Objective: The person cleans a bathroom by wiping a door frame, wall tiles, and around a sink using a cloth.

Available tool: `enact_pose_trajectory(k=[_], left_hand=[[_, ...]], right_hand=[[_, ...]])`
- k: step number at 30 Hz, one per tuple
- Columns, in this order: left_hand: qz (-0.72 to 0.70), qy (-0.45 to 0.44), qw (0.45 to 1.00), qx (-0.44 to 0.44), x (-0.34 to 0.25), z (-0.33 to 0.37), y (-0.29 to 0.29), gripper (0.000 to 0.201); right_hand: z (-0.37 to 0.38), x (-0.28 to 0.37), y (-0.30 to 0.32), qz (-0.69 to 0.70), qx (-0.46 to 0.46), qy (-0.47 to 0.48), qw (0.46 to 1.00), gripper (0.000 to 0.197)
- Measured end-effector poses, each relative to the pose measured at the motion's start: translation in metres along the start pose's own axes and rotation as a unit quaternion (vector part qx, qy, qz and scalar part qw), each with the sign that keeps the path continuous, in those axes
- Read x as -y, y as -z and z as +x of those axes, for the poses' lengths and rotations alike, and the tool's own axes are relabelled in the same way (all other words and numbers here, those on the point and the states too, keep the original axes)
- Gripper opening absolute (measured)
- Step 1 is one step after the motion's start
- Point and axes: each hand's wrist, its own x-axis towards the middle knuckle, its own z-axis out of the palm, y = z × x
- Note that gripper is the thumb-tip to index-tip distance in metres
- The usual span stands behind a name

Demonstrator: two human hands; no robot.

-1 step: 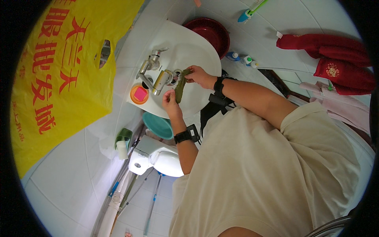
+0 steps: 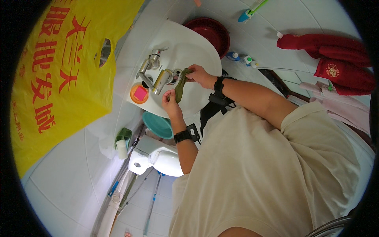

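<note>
Over a white wash basin (image 2: 185,43), both hands hold a small dark green cloth (image 2: 180,87) stretched between them. My left hand (image 2: 170,102) pinches its lower end and my right hand (image 2: 198,75) grips its upper end. The cloth hangs just in front of the spout of a chrome tap (image 2: 160,79). Both wrists wear black bands. My beige shirt fills the lower right of the view.
An orange soap dish with a pink bar (image 2: 139,94) sits on the basin's edge. A dark red bowl (image 2: 211,31) lies beyond the basin, a teal bowl (image 2: 158,124) under it, and a white toilet (image 2: 160,158) below. A yellow plastic bag (image 2: 63,71) hangs left; red cloths (image 2: 335,59) hang right.
</note>
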Motion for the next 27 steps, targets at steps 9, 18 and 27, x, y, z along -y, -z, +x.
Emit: enact_pose_trajectory(k=[9, 18, 27], left_hand=[[0.290, 0.153, 0.944, 0.037, 0.053, 0.012, 0.051, 0.030], [0.325, 0.144, 0.933, 0.062, 0.054, -0.014, 0.054, 0.029], [0.317, 0.118, 0.939, 0.068, 0.051, -0.016, 0.056, 0.027]], right_hand=[[0.015, -0.023, 0.043, -0.484, 0.021, -0.018, 0.874, 0.036], [0.031, -0.037, 0.035, -0.793, 0.215, 0.189, 0.538, 0.050], [0.050, -0.042, 0.024, -0.602, 0.355, -0.028, 0.715, 0.041]])
